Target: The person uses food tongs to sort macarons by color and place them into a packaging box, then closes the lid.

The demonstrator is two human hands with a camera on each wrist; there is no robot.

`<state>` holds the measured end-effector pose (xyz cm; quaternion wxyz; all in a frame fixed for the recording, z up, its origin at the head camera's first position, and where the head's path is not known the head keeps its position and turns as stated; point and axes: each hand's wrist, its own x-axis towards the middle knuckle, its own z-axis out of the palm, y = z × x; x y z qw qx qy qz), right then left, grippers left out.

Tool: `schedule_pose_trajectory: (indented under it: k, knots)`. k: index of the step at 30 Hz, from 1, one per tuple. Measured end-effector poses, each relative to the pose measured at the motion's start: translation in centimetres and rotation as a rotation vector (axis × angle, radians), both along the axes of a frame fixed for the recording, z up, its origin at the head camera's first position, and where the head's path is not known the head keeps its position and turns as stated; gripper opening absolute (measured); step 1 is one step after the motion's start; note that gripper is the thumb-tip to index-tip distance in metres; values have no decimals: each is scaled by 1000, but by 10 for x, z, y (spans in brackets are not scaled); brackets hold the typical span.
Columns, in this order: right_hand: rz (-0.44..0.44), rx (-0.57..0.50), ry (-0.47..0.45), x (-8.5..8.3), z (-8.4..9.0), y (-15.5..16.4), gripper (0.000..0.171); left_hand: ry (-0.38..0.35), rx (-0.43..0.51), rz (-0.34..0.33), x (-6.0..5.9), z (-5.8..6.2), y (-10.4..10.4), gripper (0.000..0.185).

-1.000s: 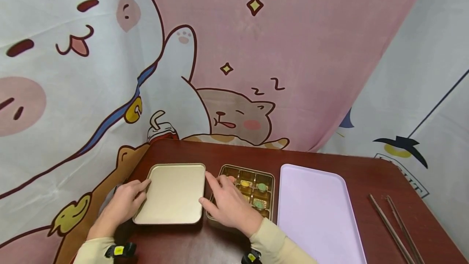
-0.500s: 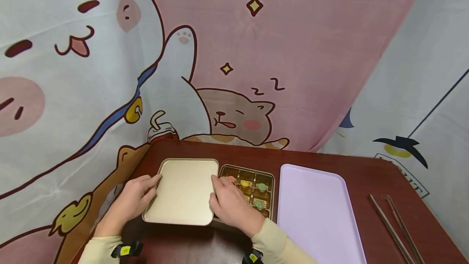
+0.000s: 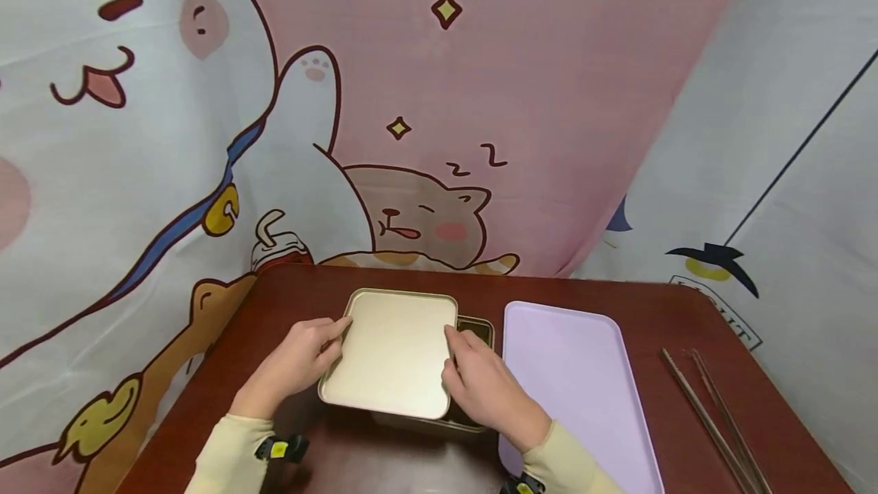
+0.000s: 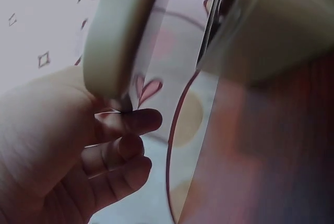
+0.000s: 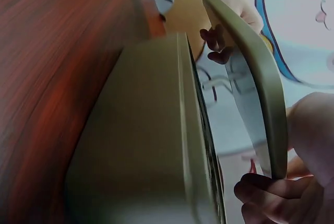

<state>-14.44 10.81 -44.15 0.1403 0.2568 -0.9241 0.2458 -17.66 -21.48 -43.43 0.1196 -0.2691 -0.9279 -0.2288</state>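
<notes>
Both hands hold a flat, gold-coloured tin lid (image 3: 394, 353) by opposite sides. My left hand (image 3: 302, 364) grips its left edge, with fingertips curled beneath the rim in the left wrist view. At the right edge, my right hand (image 3: 490, 383) pinches the lid between thumb and fingers. Below hangs no contact: a visible gap separates the lid (image 5: 267, 83) from the square tin box (image 5: 141, 130) in the right wrist view. Only a dark strip of the box's right side (image 3: 478, 332) and its front show in the head view; the lid hides the other compartments.
A lilac rectangular tray (image 3: 572, 380) lies right of the box. Farther right are long metal tongs (image 3: 716, 418), spread apart on the dark red wooden table (image 3: 384, 471). A printed cloth (image 3: 549, 82) hangs behind the table's far edge.
The lid has moved right in both hands, from beside the box to above it, covering most of the compartments with the small coloured pieces. The head view has turned slightly right.
</notes>
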Motion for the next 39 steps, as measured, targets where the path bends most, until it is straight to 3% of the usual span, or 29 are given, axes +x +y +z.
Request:
schedule_pose_trajectory:
  k: [9,22,26,30,35,39]
  knots:
    - [-86,10,-5,13,-6,59,51,26,9,-174,-22,-5,60,38]
    - [-78,-9,-33,8,-11,58,51,-1,25,-158,-20,-8,58,37]
    - [-45,-116,-4,5,-8,60,44,-19,79,-149,-19,-8,51,35]
    - [10,-270,30,1,-2,65,39,-127,218,-136,-17,-4,43,32]
    - [106,-395,-41,0,5,71,43,-239,311,-168,-14,3,37,38]
    - [123,-421,-70,-1,9,72,39,-241,320,-180,-13,6,37,43]
